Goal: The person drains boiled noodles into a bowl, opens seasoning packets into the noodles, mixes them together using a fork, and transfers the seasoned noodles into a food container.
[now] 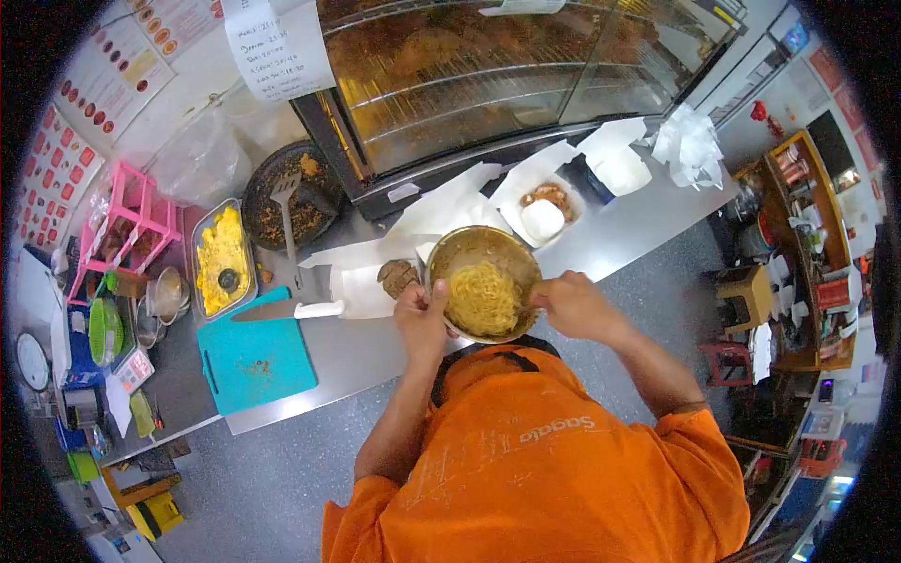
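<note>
Here, your left grip (421,321) and right grip (569,306) both clasp the round brass-coloured metal bowl (466,246) of yellow noodles (484,298).

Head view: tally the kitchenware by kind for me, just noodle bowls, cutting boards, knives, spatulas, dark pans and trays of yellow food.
Noodle bowl: 1
Cutting board: 1
Knife: 1
Spatula: 1
Dark pan: 1
Tray of yellow food: 1
Total: 6
</note>
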Demonstrator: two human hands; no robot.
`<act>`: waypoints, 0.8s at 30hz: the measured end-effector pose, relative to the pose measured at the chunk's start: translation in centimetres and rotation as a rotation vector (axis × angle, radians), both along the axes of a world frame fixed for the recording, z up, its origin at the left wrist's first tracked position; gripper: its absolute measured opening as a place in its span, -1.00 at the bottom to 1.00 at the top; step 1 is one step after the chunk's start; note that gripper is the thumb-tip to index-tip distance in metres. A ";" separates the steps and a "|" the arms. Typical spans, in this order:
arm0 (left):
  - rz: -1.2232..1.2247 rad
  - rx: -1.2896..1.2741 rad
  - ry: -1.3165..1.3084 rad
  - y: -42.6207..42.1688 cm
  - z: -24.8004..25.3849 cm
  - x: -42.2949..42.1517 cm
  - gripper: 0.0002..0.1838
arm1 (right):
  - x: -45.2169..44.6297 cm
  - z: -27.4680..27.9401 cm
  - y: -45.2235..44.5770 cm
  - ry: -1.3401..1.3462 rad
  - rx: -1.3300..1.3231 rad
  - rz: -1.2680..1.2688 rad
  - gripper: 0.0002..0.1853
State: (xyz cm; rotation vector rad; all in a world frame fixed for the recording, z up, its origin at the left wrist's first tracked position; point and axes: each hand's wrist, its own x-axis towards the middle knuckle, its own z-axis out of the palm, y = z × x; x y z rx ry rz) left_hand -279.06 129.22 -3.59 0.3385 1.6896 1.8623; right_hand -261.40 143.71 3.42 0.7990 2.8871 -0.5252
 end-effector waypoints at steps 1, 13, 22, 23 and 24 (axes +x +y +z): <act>-0.034 -0.010 0.074 -0.2 -0.5 0.3 -0.56 | 0.3 -1.7 -0.4 0.092 -0.127 0.004 -0.79; 0.000 0.037 0.013 0.6 0.7 0.2 -0.60 | 0.4 4.1 0.3 0.377 -0.043 -0.422 -0.81; -0.050 0.029 0.043 -0.1 0.6 -0.6 -0.66 | -2.2 -1.9 2.3 0.054 0.321 -0.204 -0.82; -0.080 0.019 0.019 -0.1 0.8 -0.6 -0.66 | -3.4 -2.5 2.1 0.099 0.299 -0.086 -0.79; -0.070 0.015 0.022 -0.1 1.1 -0.6 -0.66 | -3.2 -2.7 1.9 0.104 0.296 -0.076 -0.79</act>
